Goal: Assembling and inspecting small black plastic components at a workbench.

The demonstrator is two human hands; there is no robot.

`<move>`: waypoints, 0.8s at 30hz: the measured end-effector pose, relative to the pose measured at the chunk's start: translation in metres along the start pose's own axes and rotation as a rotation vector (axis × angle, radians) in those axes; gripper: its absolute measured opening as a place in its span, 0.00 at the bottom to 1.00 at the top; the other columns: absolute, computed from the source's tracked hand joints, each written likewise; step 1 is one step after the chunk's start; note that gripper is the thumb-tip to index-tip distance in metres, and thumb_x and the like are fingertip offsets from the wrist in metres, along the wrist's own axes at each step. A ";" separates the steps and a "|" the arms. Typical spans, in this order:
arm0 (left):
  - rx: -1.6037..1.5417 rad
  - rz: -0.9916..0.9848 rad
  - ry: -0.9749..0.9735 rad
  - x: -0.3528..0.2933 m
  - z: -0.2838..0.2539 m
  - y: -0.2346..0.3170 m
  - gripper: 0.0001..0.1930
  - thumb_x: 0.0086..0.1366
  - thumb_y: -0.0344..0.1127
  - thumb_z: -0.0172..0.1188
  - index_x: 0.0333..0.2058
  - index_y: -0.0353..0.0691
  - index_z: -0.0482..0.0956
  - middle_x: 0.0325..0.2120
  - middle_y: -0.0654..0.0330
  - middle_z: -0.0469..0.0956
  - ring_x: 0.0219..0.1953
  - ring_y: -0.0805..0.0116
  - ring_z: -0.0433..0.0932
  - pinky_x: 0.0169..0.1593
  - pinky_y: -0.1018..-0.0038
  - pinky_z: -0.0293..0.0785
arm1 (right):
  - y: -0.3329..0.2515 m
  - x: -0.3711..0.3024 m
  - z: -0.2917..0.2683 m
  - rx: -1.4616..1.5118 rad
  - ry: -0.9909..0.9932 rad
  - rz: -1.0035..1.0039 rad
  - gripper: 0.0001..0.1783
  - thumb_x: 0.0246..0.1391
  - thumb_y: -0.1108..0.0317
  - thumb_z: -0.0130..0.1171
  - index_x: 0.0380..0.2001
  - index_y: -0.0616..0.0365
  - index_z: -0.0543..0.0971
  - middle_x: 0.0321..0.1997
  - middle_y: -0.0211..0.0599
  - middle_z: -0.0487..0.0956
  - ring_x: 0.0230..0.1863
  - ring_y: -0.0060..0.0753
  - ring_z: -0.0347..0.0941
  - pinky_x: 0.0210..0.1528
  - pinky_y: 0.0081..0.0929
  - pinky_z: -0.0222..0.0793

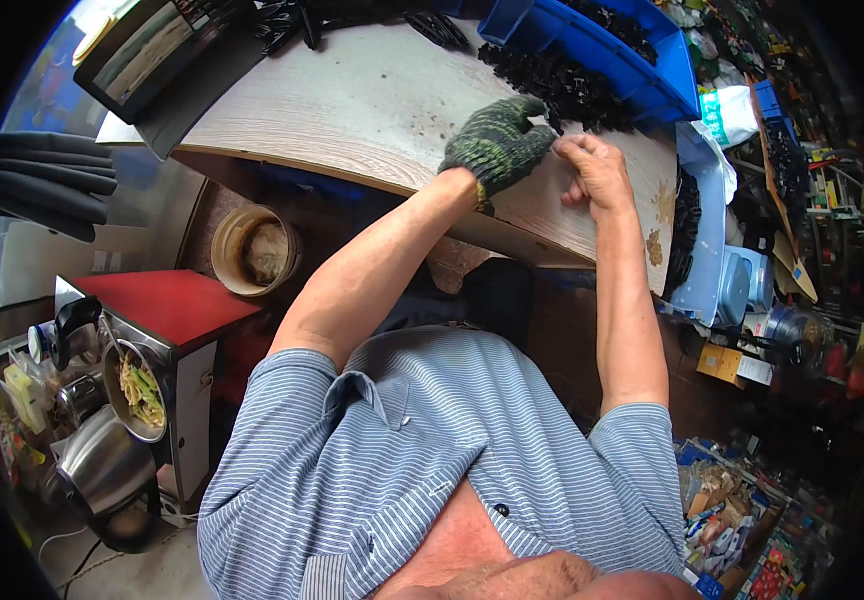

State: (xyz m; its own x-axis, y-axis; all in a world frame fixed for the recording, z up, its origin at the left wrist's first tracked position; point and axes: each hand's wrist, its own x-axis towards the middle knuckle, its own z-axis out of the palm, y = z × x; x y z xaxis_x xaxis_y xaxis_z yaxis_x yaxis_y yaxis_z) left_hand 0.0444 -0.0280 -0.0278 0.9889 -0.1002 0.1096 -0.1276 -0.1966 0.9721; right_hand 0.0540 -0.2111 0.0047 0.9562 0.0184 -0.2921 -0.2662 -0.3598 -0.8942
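Two hands, one pile: black pieces [577, 92] lie just beyond both.
Their long spread slants rightward and nearer; the curled, gloved left hand [497, 142] is closer, the bare right hand [597, 172] pinches beside it (whether either grips a piece, I cannot tell).

Single head-worn fisheye, facing down, near the table [342, 100]
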 end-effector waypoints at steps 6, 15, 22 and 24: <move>0.010 -0.145 -0.184 0.028 0.006 0.012 0.11 0.60 0.37 0.59 0.33 0.33 0.82 0.23 0.54 0.82 0.22 0.69 0.80 0.29 0.73 0.79 | 0.019 0.001 -0.001 0.143 -0.066 -0.120 0.13 0.63 0.62 0.61 0.41 0.61 0.81 0.19 0.26 0.76 0.09 0.14 0.59 0.13 0.17 0.58; -0.368 -0.264 -0.094 0.025 -0.001 0.007 0.10 0.62 0.36 0.60 0.32 0.33 0.83 0.23 0.56 0.81 0.22 0.69 0.80 0.27 0.72 0.79 | 0.016 -0.013 0.025 0.314 0.020 -0.265 0.15 0.54 0.63 0.71 0.42 0.59 0.82 0.27 0.26 0.81 0.12 0.12 0.61 0.15 0.13 0.59; 0.012 0.014 0.083 0.013 -0.027 0.007 0.12 0.63 0.41 0.61 0.43 0.43 0.83 0.33 0.53 0.84 0.34 0.58 0.84 0.38 0.65 0.81 | 0.025 -0.012 0.019 0.346 0.071 -0.295 0.13 0.56 0.63 0.68 0.41 0.57 0.81 0.14 0.21 0.70 0.11 0.15 0.61 0.15 0.20 0.65; 0.518 0.216 0.373 0.025 -0.055 0.000 0.11 0.63 0.42 0.60 0.42 0.49 0.84 0.37 0.51 0.83 0.40 0.50 0.82 0.46 0.60 0.78 | 0.018 -0.018 0.023 0.439 0.070 -0.273 0.13 0.55 0.62 0.69 0.39 0.57 0.81 0.09 0.23 0.65 0.09 0.20 0.63 0.15 0.23 0.68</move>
State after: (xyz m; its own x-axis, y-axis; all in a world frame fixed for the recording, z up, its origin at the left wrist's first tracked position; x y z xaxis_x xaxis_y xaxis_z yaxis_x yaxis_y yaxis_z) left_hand 0.0731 0.0230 -0.0138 0.8852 0.1349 0.4453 -0.2538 -0.6621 0.7051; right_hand 0.0295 -0.1965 -0.0144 0.9998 -0.0110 -0.0181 -0.0173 0.0750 -0.9970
